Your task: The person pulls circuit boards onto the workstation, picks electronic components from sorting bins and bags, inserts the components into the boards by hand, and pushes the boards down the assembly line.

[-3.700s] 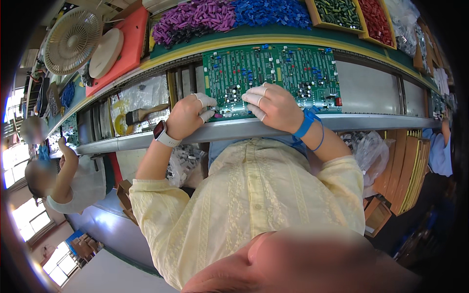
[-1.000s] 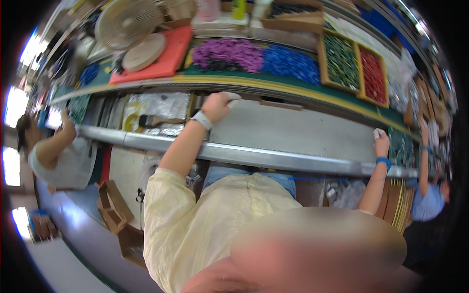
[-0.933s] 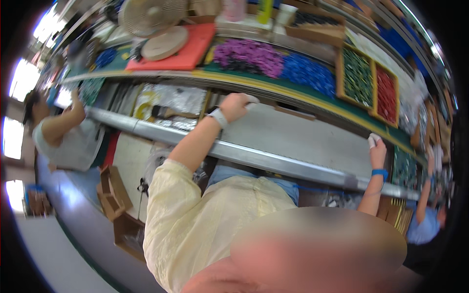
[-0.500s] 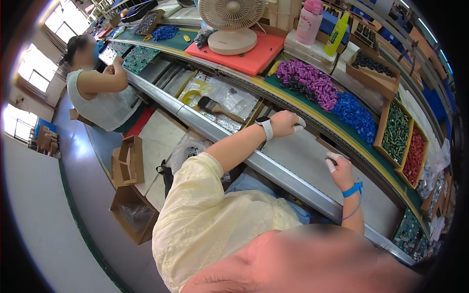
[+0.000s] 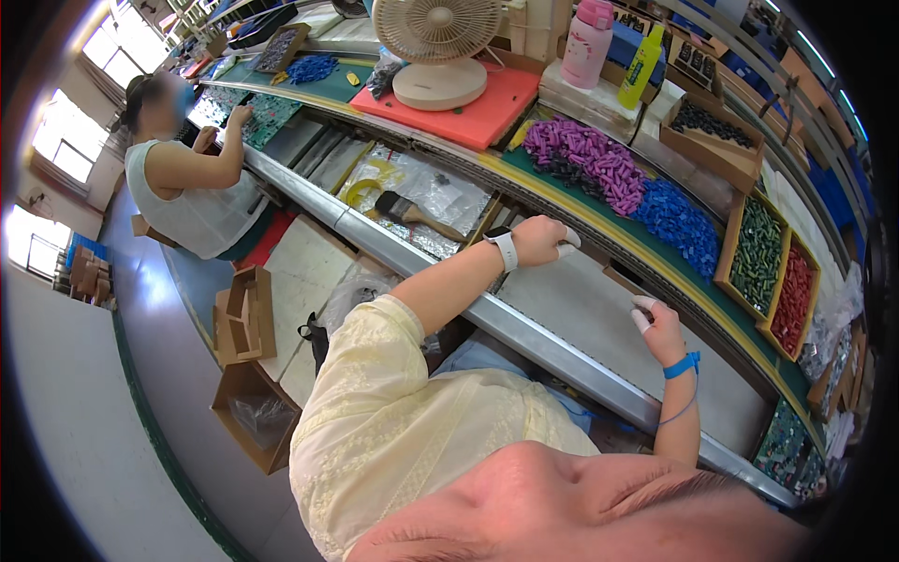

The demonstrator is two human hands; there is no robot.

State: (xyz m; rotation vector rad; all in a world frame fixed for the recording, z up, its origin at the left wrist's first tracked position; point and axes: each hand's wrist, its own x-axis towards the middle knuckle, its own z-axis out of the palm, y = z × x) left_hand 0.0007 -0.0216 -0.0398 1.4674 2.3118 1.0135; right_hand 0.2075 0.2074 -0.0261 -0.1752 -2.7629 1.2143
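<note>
Fingers of the left hand (image 5: 541,242) curl over the grey conveyor bed (image 5: 599,304); from here I cannot tell whether their tips meet. The right hand (image 5: 663,333), above it too, has 2 white-covered fingertips (image 5: 644,303) apart. I see the brush (image 5: 419,214) on plastic sheeting (image 5: 468,195), further left.

"From my remote seat, how does the grey panel (image 5: 573,298) look to you?"

"I see it flat and pale, running lengthwise just beyond the silver rail (image 5: 534,337)."

"And the purple parts (image 5: 590,164) past it?"

"I make out short, stubby pieces, loosely heaped at many angles. On my screen they meet the blue parts (image 5: 679,229), piled to their right."
</note>
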